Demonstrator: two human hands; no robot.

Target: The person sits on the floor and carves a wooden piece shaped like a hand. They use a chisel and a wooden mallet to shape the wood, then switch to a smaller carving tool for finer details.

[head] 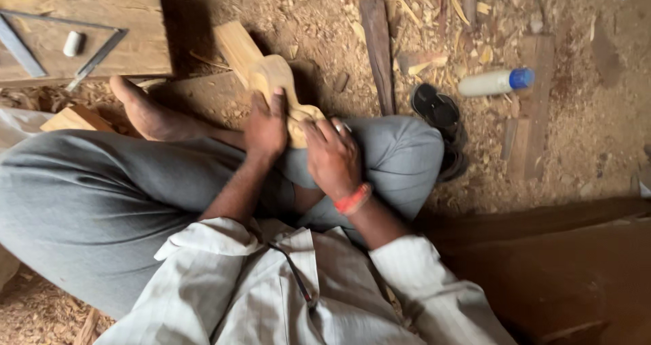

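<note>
A pale carved wooden piece point(277, 80) with a rounded end rests across my lap, over grey trousers. My left hand point(266, 124) presses down on its middle, fingers wrapped over it. My right hand point(332, 156), with a ring and a red wristband, grips the near end of the same piece; whether it also holds a small tool is hidden by the fingers. My bare foot point(146, 107) lies to the left, on the ground.
Sawdust and wood scraps cover the ground. A wooden board point(102, 43) at top left carries a metal square point(95, 59) and a small white cylinder point(73, 43). A white bottle with a blue cap point(495, 82), a dark sandal point(437, 111) and a dark plank point(378, 43) lie beyond.
</note>
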